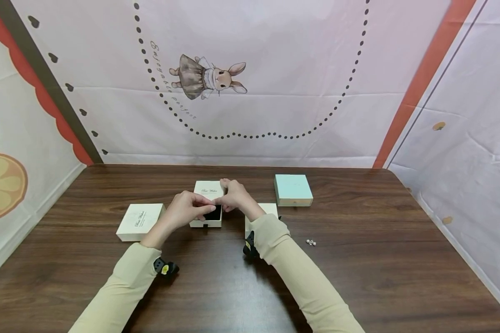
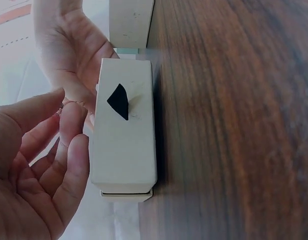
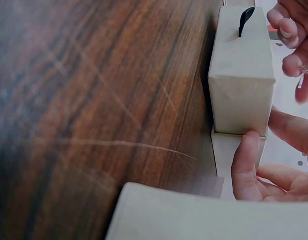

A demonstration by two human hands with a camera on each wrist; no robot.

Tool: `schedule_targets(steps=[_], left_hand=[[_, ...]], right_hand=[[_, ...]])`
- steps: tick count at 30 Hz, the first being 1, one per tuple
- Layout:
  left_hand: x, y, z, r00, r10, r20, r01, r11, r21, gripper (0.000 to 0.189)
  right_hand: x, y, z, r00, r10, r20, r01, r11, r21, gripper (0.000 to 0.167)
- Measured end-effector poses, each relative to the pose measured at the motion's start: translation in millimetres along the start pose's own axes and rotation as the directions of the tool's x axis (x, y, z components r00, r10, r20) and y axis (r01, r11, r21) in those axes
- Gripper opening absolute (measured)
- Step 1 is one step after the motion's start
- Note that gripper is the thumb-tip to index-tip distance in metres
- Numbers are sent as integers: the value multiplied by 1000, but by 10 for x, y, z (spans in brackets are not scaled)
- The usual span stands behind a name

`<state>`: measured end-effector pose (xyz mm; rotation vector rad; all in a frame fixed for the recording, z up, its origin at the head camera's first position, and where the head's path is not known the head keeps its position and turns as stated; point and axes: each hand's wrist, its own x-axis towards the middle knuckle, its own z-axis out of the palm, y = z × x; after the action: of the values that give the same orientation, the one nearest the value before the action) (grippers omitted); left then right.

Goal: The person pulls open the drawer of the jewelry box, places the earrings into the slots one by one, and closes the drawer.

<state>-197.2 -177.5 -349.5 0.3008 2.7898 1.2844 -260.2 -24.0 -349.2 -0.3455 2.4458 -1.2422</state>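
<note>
A cream drawer box (image 1: 206, 224) stands partly pulled out of its printed sleeve, with black lining inside and a black ribbon tab (image 2: 119, 102) on its front. My left hand (image 1: 186, 209) is over the drawer, thumb and index finger pinching a tiny, shiny jewellery piece (image 2: 60, 108). Its fine, silvery part also shows in the right wrist view (image 3: 304, 71). My right hand (image 1: 235, 196) grips the box from its right side, one finger (image 3: 246, 155) against the side wall by the sleeve and the thumb over the top. The drawer's contents are mostly hidden by the hands.
A closed cream box (image 1: 140, 222) lies at the left on the brown table (image 1: 216, 286). Another cream box (image 1: 267, 209) is partly hidden under my right forearm. Farther right are a mint-green box (image 1: 292, 188) and a few small, pearl-like pieces (image 1: 311, 242).
</note>
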Motion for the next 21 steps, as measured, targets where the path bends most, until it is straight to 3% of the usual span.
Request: schedule_targets(steps=[6, 12, 21], left_hand=[[12, -17, 14, 1000, -17, -18, 16, 1000, -15, 22], [29, -34, 30, 999, -26, -37, 27, 999, 35, 12], [57, -31, 20, 1000, 16, 21, -18, 991, 134, 14]], right_hand=[[2, 1, 8, 1000, 6, -9, -6, 1000, -15, 73], [22, -3, 9, 999, 36, -5, -36, 999, -1, 73], [28, 14, 4, 1000, 14, 5, -15, 1000, 9, 73]])
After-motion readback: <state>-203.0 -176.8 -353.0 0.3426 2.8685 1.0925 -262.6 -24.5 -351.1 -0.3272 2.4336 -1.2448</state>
